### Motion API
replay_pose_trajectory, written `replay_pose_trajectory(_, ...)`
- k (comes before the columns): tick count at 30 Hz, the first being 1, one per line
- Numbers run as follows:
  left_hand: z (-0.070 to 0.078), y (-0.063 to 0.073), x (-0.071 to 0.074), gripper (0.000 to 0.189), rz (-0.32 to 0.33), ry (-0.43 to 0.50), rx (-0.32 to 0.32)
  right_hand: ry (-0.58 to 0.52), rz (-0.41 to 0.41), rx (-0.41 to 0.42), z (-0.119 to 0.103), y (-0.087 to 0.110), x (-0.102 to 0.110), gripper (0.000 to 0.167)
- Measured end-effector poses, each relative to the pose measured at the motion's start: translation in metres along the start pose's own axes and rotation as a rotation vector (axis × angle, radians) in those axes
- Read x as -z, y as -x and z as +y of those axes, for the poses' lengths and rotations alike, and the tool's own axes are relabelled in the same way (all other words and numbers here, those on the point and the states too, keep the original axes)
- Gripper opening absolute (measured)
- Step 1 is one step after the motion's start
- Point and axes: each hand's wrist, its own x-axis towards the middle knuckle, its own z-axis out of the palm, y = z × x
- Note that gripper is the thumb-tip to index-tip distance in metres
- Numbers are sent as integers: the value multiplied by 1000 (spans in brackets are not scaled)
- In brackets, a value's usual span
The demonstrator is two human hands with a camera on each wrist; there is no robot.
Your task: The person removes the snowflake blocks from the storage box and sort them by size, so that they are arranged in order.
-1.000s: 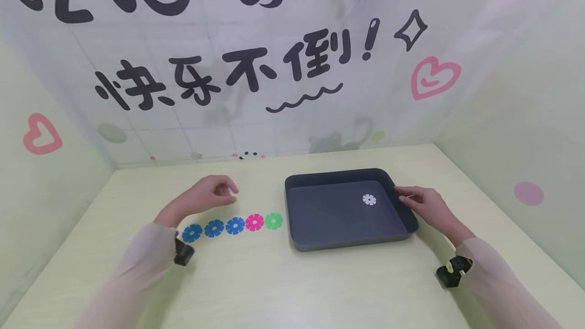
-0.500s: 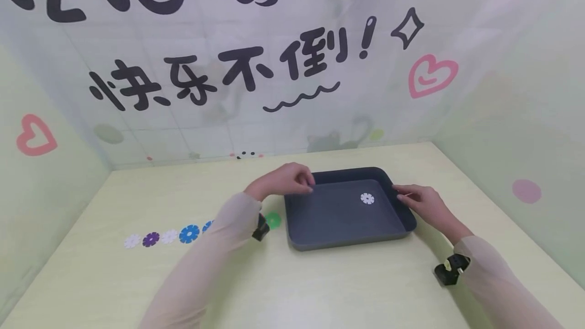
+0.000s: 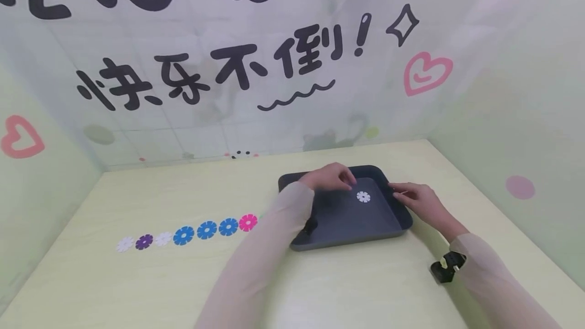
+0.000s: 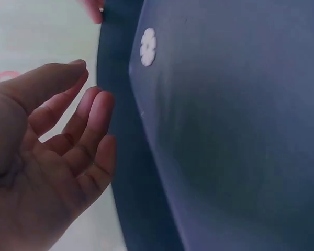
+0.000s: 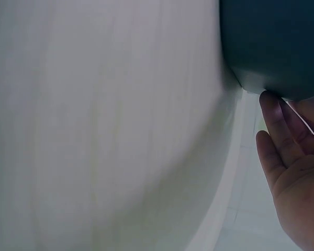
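A dark grey rectangular tray (image 3: 361,241) lies on the table, with one white flower-shaped plastic disc (image 3: 363,197) on its floor near the right side. Over the tray hovers my left hand (image 3: 332,176), fingers loosely bent and holding nothing, just left of that disc. In the left wrist view a gap shows between thumb and fingertips, and the white disc (image 4: 148,47) lies beyond them. My right hand (image 3: 422,204) pinches the tray's right rim. From the right wrist view, fingers (image 5: 275,117) touch the tray's outer wall (image 5: 275,47); the thumb is mostly hidden.
Left of the tray runs a row of flower discs: white (image 3: 125,244), purple (image 3: 144,241), another white, several blue (image 3: 184,235) and a pink one (image 3: 248,222). A green disc is mostly covered by the left sleeve (image 3: 256,248). Walls stand behind and at both sides.
My left hand has travelled right, from above the row of discs to over the tray near the white disc. The right hand stays at the rim. The view has shifted slightly.
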Motion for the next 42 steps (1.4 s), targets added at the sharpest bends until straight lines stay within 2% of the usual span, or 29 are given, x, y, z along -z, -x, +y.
replay_pose_trajectory(7,16,-24,-20,31,-8,-136,121,-7,-4,9,2,-1,0,31)
replay_pose_trajectory(9,20,-29,-23,34,-9,-155,138,-12,-3,12,2,-1,0,31)
replay_pose_trajectory(12,20,-36,-26,35,0,-136,145,-21,1,12,4,-2,0,30)
replay_pose_trajectory(18,9,-44,-32,37,22,-90,195,-26,-14,-9,2,-3,-2,31)
replay_pose_trajectory(27,4,-53,-40,38,-10,-105,196,-35,2,-15,2,-2,0,31)
replay_pose_trajectory(33,-4,-56,-44,39,-2,-40,228,-28,-12,-33,6,-1,-1,32)
replay_pose_trajectory(42,-7,-55,-47,30,55,-28,225,-28,-13,-26,4,-2,0,32)
